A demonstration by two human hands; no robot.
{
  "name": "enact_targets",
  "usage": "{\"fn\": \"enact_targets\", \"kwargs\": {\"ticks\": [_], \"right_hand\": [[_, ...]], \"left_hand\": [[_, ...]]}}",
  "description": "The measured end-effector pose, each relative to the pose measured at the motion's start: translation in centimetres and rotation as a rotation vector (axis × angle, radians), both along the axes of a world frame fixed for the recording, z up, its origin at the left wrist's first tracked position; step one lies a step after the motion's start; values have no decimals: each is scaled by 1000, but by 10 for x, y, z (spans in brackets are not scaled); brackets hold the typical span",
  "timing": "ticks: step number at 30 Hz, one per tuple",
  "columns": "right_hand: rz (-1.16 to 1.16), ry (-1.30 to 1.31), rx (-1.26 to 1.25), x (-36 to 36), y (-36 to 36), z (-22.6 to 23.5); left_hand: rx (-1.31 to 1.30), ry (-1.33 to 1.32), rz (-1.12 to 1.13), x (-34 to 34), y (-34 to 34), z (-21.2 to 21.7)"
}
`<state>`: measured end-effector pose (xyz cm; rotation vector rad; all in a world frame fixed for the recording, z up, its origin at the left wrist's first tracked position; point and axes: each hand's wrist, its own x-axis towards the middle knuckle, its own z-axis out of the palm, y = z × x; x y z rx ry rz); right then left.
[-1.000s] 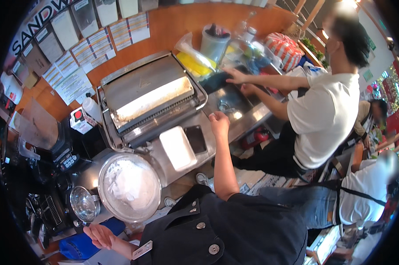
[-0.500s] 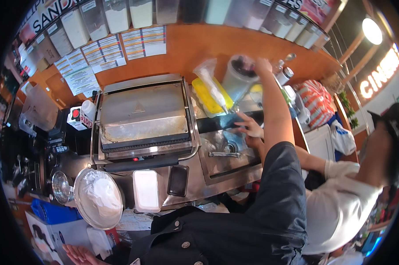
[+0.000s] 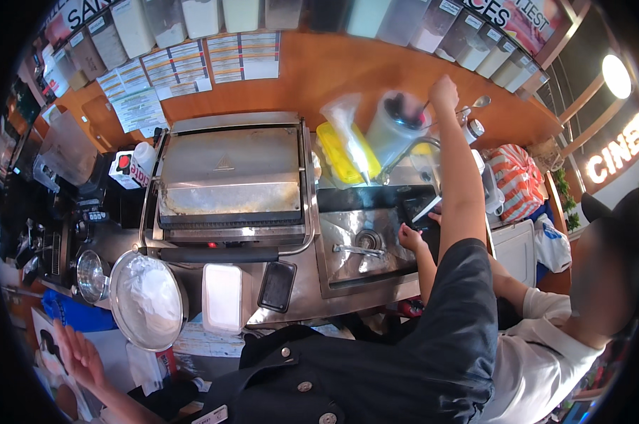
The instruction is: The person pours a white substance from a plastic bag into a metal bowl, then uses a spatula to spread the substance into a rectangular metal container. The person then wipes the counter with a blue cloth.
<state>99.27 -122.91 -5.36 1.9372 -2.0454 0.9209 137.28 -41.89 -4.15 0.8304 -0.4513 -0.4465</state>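
Note:
My right hand (image 3: 444, 96) is raised past the sink with its fingers closed on a thin-handled utensil (image 3: 425, 113). The utensil's lower end is not clear beside the tall translucent container (image 3: 392, 145), which has a dark and reddish content at its mouth. A spoon (image 3: 481, 102) sticks up just right of that hand. At lower left my left hand (image 3: 79, 355) is held up, fingers loosely apart and holding nothing. Near it stands a large metal bowl or sieve (image 3: 180, 305) with white material inside.
A closed contact grill (image 3: 227, 177) fills the counter's middle. Right of it is a metal sink (image 3: 340, 272), where a co-worker's hands (image 3: 412, 239) hold a pale flat item. A white tub (image 3: 222, 297), black phone (image 3: 276, 286), yellow tray (image 3: 333, 159) and piping bag (image 3: 351, 134) stand near.
My right hand has lifted up and right, away from the container's mouth. My left hand has risen. The co-worker's hands have shifted right over the sink, and the clear plastic there is gone.

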Motion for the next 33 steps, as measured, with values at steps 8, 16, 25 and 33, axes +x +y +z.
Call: {"fn": "enact_targets", "kwargs": {"ticks": [8, 16, 25, 33], "right_hand": [[484, -886, -849, 51, 120, 56], [1136, -1247, 38, 139, 486, 45], [1579, -736, 600, 165, 589, -5], [1116, -505, 506, 126, 609, -22]], "left_hand": [[392, -268, -288, -11, -81, 48], [538, -464, -697, -80, -103, 23], [347, -320, -402, -92, -131, -33], [204, -37, -373, -43, -131, -40]]}}
